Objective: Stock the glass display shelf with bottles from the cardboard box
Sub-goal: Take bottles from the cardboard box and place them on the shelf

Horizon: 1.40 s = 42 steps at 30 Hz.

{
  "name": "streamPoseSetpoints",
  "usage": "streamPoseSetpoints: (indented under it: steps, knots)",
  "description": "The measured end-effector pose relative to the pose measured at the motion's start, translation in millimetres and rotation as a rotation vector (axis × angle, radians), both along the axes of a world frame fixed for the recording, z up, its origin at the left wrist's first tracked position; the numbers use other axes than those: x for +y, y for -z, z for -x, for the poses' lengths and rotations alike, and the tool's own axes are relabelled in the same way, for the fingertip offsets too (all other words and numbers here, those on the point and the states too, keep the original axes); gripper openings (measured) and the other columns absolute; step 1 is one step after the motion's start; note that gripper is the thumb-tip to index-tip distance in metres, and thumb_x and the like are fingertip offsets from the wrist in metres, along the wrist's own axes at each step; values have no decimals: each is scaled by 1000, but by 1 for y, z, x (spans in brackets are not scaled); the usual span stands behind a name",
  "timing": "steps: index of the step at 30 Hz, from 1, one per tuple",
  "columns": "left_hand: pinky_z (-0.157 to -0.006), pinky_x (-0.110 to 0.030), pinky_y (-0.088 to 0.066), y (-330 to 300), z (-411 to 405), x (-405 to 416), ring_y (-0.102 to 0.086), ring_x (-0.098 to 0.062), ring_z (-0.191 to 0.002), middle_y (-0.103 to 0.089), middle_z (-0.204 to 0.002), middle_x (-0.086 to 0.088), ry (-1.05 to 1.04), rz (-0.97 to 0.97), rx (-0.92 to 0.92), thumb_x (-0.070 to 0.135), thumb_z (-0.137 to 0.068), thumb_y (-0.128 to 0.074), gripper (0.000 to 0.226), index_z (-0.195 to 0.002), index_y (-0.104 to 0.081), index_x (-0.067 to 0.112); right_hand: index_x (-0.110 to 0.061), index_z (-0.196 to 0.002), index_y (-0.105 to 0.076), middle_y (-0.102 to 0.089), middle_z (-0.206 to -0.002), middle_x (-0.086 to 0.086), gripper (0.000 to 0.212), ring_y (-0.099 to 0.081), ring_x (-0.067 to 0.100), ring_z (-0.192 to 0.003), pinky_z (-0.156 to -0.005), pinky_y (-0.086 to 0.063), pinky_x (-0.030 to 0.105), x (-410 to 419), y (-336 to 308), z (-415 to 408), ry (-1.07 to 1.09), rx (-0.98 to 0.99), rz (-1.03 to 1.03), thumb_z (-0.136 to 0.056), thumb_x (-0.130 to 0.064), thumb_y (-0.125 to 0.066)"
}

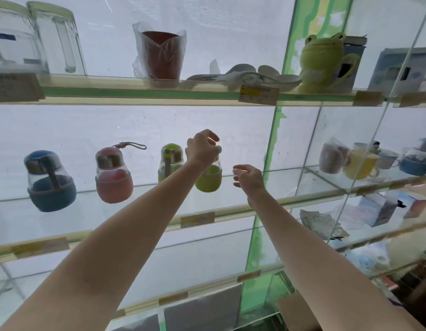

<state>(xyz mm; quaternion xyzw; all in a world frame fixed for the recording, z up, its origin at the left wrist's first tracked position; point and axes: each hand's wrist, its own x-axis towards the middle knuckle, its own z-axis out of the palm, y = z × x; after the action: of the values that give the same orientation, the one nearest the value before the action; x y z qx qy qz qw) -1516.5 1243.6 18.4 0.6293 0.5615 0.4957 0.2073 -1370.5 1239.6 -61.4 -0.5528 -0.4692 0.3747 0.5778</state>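
The left hand (202, 150) curls its fingers over the top of a green bottle (209, 179) standing on the glass shelf (290, 201), just right of another green bottle (170, 161). The right hand (247, 175) hovers beside it, fingers loosely curled, holding nothing. A red bottle (113, 174) and a blue bottle (50, 181) stand farther left.

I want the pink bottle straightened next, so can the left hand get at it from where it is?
Probably yes. The left hand is on a green bottle; another green bottle stands between it and the pink bottle, but the shelf front is open.
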Motion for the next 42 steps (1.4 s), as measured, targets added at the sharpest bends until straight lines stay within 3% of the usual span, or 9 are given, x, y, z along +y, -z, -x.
streamPoseSetpoints:
  steps: [6, 9, 11, 18, 24, 28, 31, 38, 42]
  knots:
    - [-93, -40, -48, 4, -37, -34, -61, -21, -102, -70, -101, 3, -143, -95, 117, 14, -83, -64, 22, -104, -68, 19, -3, -112, -68, -65, -90, 5, 21, -61, 19, -84, -86, -58, 40, -29, -2, -35, -24, 44, -15, -94, -9, -58]
    - [-69, -24, -49, 10, -58, -53, -61, -12, -83, -68, -89, 1, -57, -34, -13, 10, -83, -65, 20, -103, -67, 14, -4, -112, -68, -64, -91, 5, 21, -61, 20, -85, -85, -58, 40, -45, -1, -53, -48, 58, -13, -94, -9, -58]
    - [-60, -21, -44, 15, -73, -66, -60, -9, -76, -68, -85, 1, 9, 19, -36, 8, -84, -66, 21, -104, -66, 13, -5, -111, -68, -64, -93, 7, 20, -61, 20, -84, -84, -58, 39, -55, 0, -66, -59, 75, -16, -94, -10, -59]
    - [-77, -33, -51, 42, -143, -99, -63, -21, -81, -73, -93, -10, 193, 149, -59, 9, -81, -73, 23, -103, -65, 14, -6, -110, -67, -65, -91, 6, 18, -62, 20, -82, -79, -57, 37, -90, 12, -133, -39, 87, -14, -94, -10, -60]
    - [-65, -28, -44, 79, -221, -116, -58, -23, -74, -64, -85, -14, 314, 261, -114, 5, -82, -74, 22, -100, -64, 11, -7, -107, -66, -64, -93, 7, 14, -62, 20, -80, -69, -55, 30, -119, 46, -215, 19, 105, 33, -95, -9, -60]
    - [-56, -25, -39, 116, -273, -130, -53, -22, -65, -58, -78, -12, 433, 362, -111, -1, -84, -72, 21, -100, -60, 7, -10, -99, -65, -63, -81, 7, 7, -59, 18, -67, -55, -50, 23, -141, 79, -273, 78, 99, 123, -95, -8, -60]
    - [-52, -24, -40, 141, -309, -135, -52, -21, -62, -57, -72, -9, 484, 421, -95, -5, -84, -70, 21, -98, -60, 5, -8, -98, -65, -65, -81, 7, 6, -59, 19, -66, -59, -49, 27, -156, 107, -308, 52, 114, 225, -97, -9, -59]
    - [-59, -26, -45, 219, -371, -140, -56, -19, -60, -63, -73, -9, 580, 567, -36, 3, -83, -73, 17, -96, -63, 6, -7, -98, -63, -61, -74, 6, 7, -54, 17, -60, -55, -47, 26, -195, 174, -352, 189, 215, 361, -97, -4, -57]
    - [-68, -34, -46, 282, -399, -150, -59, -23, -72, -65, -82, -19, 642, 681, 9, 5, -84, -71, 13, -94, -63, 6, -8, -95, -64, -63, -73, 5, 6, -58, 12, -53, -51, -49, 23, -226, 222, -369, 296, 266, 471, -98, -7, -59]
